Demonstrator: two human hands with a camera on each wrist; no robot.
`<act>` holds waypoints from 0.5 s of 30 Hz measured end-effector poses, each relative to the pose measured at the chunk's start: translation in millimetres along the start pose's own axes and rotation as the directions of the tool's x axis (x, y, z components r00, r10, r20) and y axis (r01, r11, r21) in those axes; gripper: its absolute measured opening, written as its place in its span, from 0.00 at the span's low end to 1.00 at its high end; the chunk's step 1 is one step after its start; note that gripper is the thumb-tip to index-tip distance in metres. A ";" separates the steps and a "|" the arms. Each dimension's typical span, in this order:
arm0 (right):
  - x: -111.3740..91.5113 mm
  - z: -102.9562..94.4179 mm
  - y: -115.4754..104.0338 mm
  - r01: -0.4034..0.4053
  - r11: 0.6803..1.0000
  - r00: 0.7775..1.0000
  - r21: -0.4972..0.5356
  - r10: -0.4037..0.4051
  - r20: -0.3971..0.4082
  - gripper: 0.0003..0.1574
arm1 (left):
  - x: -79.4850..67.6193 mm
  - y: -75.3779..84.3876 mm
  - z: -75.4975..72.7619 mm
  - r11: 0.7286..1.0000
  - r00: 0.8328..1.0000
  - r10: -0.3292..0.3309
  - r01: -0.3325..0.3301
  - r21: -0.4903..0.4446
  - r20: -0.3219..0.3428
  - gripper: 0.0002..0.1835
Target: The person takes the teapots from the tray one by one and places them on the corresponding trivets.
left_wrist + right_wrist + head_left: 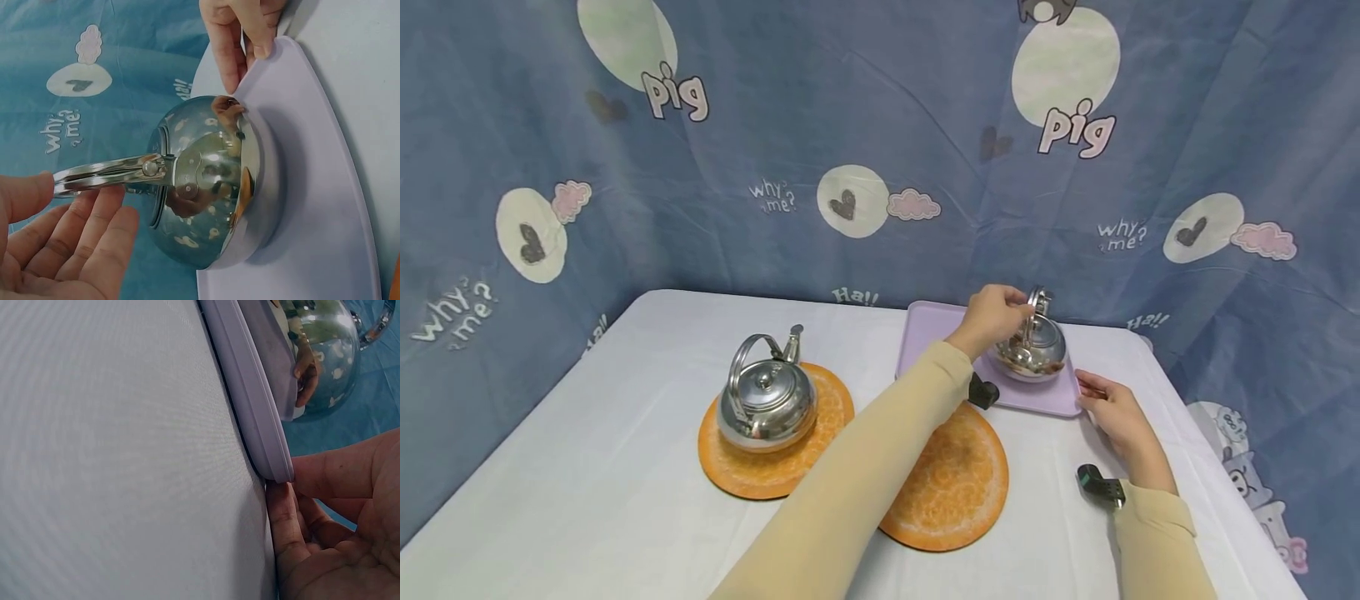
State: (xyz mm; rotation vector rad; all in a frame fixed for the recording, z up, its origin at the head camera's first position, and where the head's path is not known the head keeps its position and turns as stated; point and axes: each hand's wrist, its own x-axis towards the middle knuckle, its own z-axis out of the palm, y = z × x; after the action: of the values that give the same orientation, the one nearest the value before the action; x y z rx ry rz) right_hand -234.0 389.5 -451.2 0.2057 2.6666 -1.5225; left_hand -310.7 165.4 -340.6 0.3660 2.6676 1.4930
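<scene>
A shiny steel kettle [1036, 360] sits upright on a lilac tray [925, 327] near the back edge of the table. My left hand [994, 313] is at the kettle's raised handle [109, 174], which lies between the thumb and the fingers in the left wrist view. At the tray's near right corner, my right hand [1116, 417] pinches the rim, thumb above and fingers [287, 519] at the underside. Part of the tray is hidden behind the left forearm.
A second steel kettle [766, 404] stands on a round orange-slice mat [833, 400] to the left. Another such mat [958, 487] lies in front of the tray, partly under the left sleeve [857, 475]. A blue printed curtain [880, 108] hangs behind the white-covered table [587, 467].
</scene>
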 end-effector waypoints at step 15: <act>1.0 0.3 -0.6 -0.007 1.000 1.000 0.023 0.008 -0.010 0.37 | 4.2 6.1 13.0 0.986 1.000 -0.025 0.027 -0.164 0.011 0.09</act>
State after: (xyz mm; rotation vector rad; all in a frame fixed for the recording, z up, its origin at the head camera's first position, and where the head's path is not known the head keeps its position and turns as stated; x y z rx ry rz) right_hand -235.1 389.1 -451.0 0.2254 2.6541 -1.5550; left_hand -311.4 180.3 -342.0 0.3250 2.5091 1.6835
